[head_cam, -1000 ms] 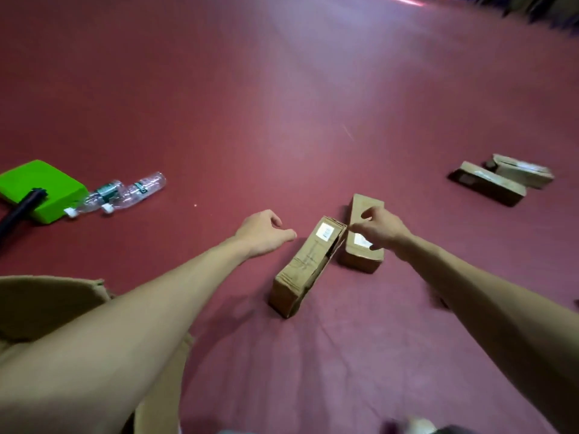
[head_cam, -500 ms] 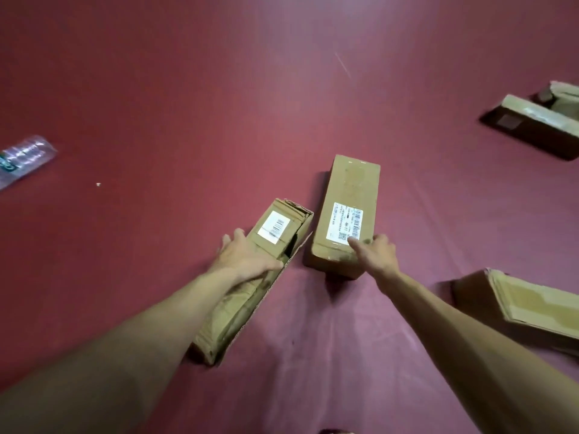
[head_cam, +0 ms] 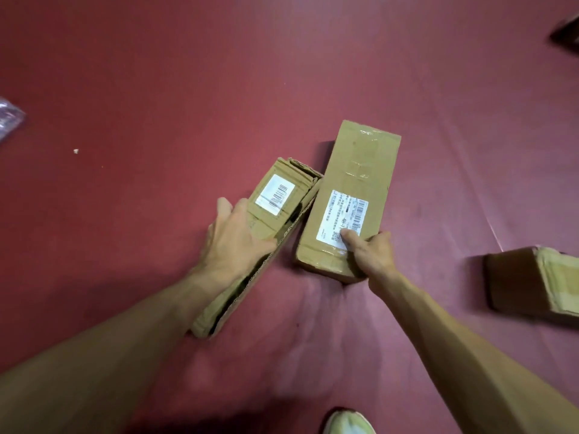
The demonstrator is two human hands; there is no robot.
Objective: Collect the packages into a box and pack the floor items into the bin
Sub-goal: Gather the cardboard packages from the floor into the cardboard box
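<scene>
**Left hand (head_cam: 233, 242) and right hand (head_cam: 372, 255) each clamped on a package**

Fingers of my left hand were curled across the top of the narrow package (head_cam: 272, 219), thumb down its left side, gripping it about midway along. My right hand held the wide package (head_cam: 357, 170) at its near right corner, with the thumb pressed on the white shipping label (head_cam: 343, 219) and the other fingers wrapped round the edge.

Both packages sat in the middle of the scene, down on the red floor (head_cam: 188, 89). I could not tell whether either was clear of it. They ran near to far, the narrow one on the left. It was angled so that its far end touched the wide one's left side, and a gap opened between them nearer to me. The narrow package bore a small barcode label (head_cam: 275, 194) toward its far end.

Well apart on the right lay a third package (head_cam: 532, 283), partly cut off by the edge. A pale shoe (head_cam: 347, 422) showed at the near edge. At the far left edge I saw something clear and crumpled (head_cam: 9, 119), too blurred to name.
</scene>
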